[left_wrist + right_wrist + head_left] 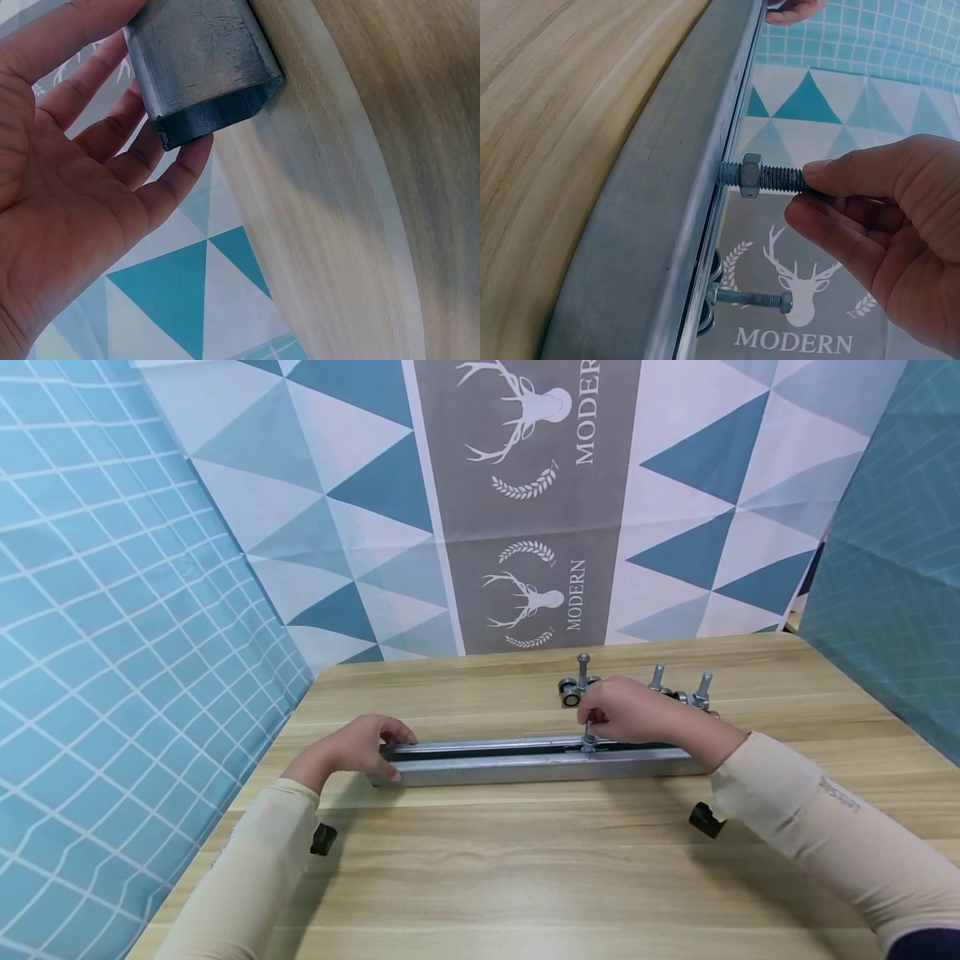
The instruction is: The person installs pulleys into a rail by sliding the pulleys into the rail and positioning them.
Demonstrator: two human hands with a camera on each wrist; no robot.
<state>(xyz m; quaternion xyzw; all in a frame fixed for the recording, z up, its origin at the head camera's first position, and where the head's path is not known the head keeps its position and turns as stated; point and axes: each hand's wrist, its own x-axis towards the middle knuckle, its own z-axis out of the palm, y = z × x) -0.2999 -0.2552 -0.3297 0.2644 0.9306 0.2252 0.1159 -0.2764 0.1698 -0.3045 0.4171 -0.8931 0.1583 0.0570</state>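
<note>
A grey metal channel rail [480, 770] lies lengthwise on the wooden table, its long slot facing up. At its left end my left hand [356, 745] grips it, thumb on the near side and fingers on the far side; the left wrist view shows the hollow open end of the rail [214, 56]. My right hand [626, 710] pinches the top of an upright threaded bolt [780, 178] between thumb and fingertips. Low on this bolt sits a hex nut [751, 175], just above the slot. Whatever the bolt joins inside the rail is hidden.
Behind the rail stands a wheeled roller [572, 693] with its bolt pointing up. Two more bolts, one a far roller bolt [703, 687], rise behind my right forearm. The wooden table [495, 868] meets a patterned cloth [525, 510] at the back and blue tiled cloth [112, 635] at left.
</note>
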